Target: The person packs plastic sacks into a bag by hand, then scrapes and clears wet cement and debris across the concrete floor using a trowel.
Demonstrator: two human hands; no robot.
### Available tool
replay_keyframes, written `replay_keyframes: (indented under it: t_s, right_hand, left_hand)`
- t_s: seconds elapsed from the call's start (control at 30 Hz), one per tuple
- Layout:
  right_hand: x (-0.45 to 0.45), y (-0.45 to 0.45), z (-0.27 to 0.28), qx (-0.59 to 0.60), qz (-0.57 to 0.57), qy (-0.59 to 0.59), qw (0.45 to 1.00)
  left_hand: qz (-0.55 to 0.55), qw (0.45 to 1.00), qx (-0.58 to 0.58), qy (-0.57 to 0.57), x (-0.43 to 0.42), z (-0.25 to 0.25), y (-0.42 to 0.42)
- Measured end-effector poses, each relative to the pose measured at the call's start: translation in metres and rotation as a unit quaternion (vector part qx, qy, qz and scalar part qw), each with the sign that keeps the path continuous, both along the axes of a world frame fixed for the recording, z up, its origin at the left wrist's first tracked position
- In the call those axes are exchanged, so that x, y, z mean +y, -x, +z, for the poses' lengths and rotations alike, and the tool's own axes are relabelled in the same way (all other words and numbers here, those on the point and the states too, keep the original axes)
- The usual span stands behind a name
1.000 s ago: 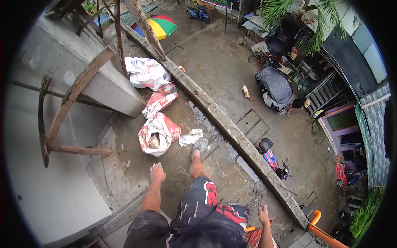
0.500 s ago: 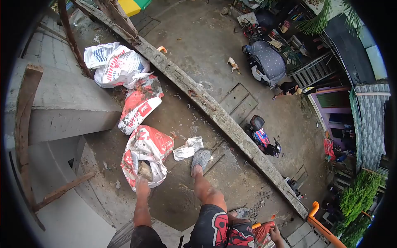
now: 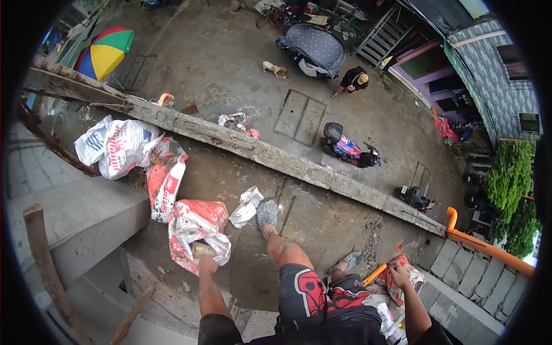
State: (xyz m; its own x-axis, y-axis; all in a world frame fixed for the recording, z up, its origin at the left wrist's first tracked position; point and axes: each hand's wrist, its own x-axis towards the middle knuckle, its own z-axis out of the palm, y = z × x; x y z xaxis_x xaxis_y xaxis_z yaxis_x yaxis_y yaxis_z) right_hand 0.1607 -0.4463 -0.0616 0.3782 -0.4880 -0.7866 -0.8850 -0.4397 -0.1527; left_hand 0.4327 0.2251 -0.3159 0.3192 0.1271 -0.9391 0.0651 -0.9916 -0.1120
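My left hand [image 3: 207,265] reaches down to the mouth of a red-and-white woven sack [image 3: 198,214]. The hand looks closed, its fingertips hidden against the opening. A dirty beige chunk [image 3: 201,250] lies in the mouth, right by the fingers. At the lower right, my right hand [image 3: 399,275] is closed on the top of another red-and-white sack [image 3: 407,286]. Beside that hand is a short orange pipe [image 3: 375,274]. Just beyond the left sack lies a crumpled white bag [image 3: 246,207], close to my slippered foot [image 3: 267,214].
A low concrete ledge [image 3: 259,150] crosses diagonally ahead. More filled sacks [image 3: 123,148] lean at left beside a concrete beam [image 3: 98,221] and wooden poles [image 3: 46,259]. Below are a motorcycle [image 3: 348,148], a dog [image 3: 274,69], a person [image 3: 353,80] and an umbrella [image 3: 106,52]. An orange pipe [image 3: 489,250] runs at right.
The view has turned and shifted, showing more of my right arm and the sack under it. Both hands stay at their sacks. The dog and the person below have changed posture.
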Motion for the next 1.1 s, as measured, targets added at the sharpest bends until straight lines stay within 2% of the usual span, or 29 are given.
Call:
replay_keyframes:
  t_s: [0.03,0.1,0.13,0.2,0.27,0.3,0.33,0.37,0.4,0.43,0.47,0.5,0.53,0.57,0.6,0.63,0.67,0.7,0.73,0.8,0.83,0.97,1.03,1.07,1.1]
  right_hand:
    - [0.005,0.005,0.003,0.005,-0.025,0.000,1.000]
    - [0.005,0.027,-0.004,0.004,-0.061,-0.003,0.998]
    - [-0.004,0.067,-0.029,-0.017,-0.108,-0.025,0.994]
    - [-0.006,0.099,-0.048,-0.049,-0.165,-0.058,0.983]
    - [0.008,0.114,-0.047,-0.001,-0.101,-0.053,0.993]
    - [0.012,0.115,-0.042,0.048,-0.090,-0.040,0.994]
    - [0.007,0.132,-0.050,0.035,-0.111,-0.033,0.993]
    - [0.002,0.150,-0.057,-0.019,-0.097,-0.018,0.995]
    - [0.009,0.175,-0.059,-0.063,-0.080,-0.008,0.995]
    - [0.015,0.159,-0.020,-0.065,-0.179,0.013,0.982]
    - [0.017,0.187,-0.022,-0.059,-0.210,0.050,0.975]
    - [0.015,0.202,-0.014,-0.036,-0.167,0.055,0.984]
    - [0.020,0.218,-0.004,-0.070,-0.147,0.056,0.985]
    - [0.028,0.222,0.016,-0.051,-0.143,0.078,0.985]
    - [0.033,0.225,0.041,0.017,-0.175,0.052,0.983]
    - [0.039,0.239,0.054,0.043,-0.217,0.030,0.975]
    - [0.049,0.254,0.061,0.050,-0.238,0.045,0.969]
    - [0.059,0.268,0.063,0.068,-0.259,0.043,0.963]
    - [0.070,0.284,0.060,0.080,-0.270,0.033,0.959]
    - [0.101,0.327,0.049,0.084,-0.326,0.014,0.942]
    - [0.115,0.348,0.038,0.085,-0.356,-0.005,0.930]
    - [0.149,0.411,-0.012,0.047,-0.440,-0.065,0.895]
    - [0.138,0.431,-0.023,0.084,-0.473,-0.119,0.869]
    - [0.131,0.442,-0.041,0.073,-0.487,-0.123,0.862]
    - [0.130,0.453,-0.056,0.099,-0.457,-0.042,0.883]
  left_hand:
    - [-0.011,1.000,0.002,-0.006,0.002,0.009,-0.012]
    - [-0.028,0.991,-0.072,0.106,0.002,0.031,-0.042]
    - [-0.041,0.991,-0.076,0.102,0.001,0.047,-0.051]
    - [-0.033,0.981,-0.177,0.071,0.002,0.087,-0.069]
    - [-0.053,0.982,-0.179,0.038,0.001,0.110,-0.114]
    - [-0.095,0.985,-0.140,0.038,-0.008,0.121,-0.138]
    - [-0.137,0.984,-0.107,0.044,-0.033,0.125,-0.165]
    - [-0.107,0.967,-0.173,0.151,-0.048,0.140,-0.169]
    - [-0.166,0.947,-0.193,0.194,-0.035,0.117,-0.165]
    - [-0.139,0.954,-0.195,0.178,-0.053,0.131,-0.158]
    - [-0.109,0.961,-0.200,0.161,-0.070,0.148,-0.149]
    - [-0.126,0.959,-0.196,0.163,-0.076,0.160,-0.149]
    - [-0.134,0.957,-0.187,0.179,-0.080,0.168,-0.146]
    - [-0.153,0.954,-0.162,0.200,-0.096,0.174,-0.143]
    - [-0.145,0.964,-0.115,0.192,-0.142,0.215,-0.131]
    - [-0.146,0.941,-0.095,0.290,-0.138,0.205,-0.114]
    - [-0.136,0.947,-0.111,0.270,-0.201,0.262,-0.088]
    - [-0.163,0.934,-0.119,0.296,-0.198,0.250,-0.073]
    - [-0.157,0.921,-0.110,0.338,-0.202,0.242,-0.062]
    - [-0.247,0.938,-0.103,0.219,-0.227,0.230,-0.040]
    - [-0.265,0.933,-0.105,0.220,-0.255,0.243,-0.028]
    - [-0.381,0.867,-0.051,0.317,-0.398,0.282,0.043]
    - [-0.405,0.822,-0.010,0.399,-0.470,0.288,0.085]
    - [-0.422,0.814,-0.012,0.398,-0.510,0.283,0.105]
    - [-0.475,0.814,0.013,0.335,-0.552,0.280,0.125]
